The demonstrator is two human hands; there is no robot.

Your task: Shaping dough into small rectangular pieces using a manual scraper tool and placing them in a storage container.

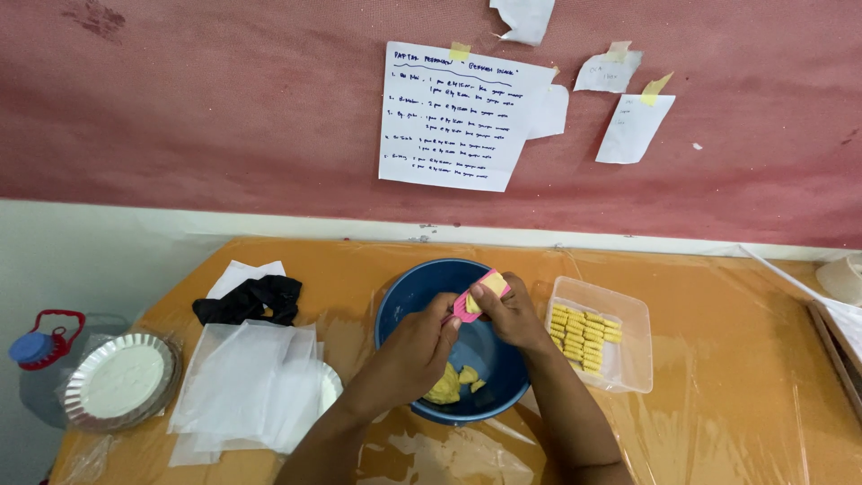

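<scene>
Both of my hands meet over a blue bowl (404,296) on the orange table. My right hand (507,314) grips a pink tool (465,310) with yellow dough (492,284) pressed into it. My left hand (422,346) pinches the dough at the tool's lower end. Yellow dough pieces (453,382) lie in the bottom of the bowl. To the right of the bowl stands a clear plastic container (628,355) holding several rows of small ridged yellow pieces (584,337).
White sheets (242,386) and a black cloth (251,299) lie left of the bowl. A foil pie tin (121,377) in plastic sits at the far left beside a water jug (40,350). Handwritten papers (458,117) hang on the red wall. A tape roll (844,277) sits far right.
</scene>
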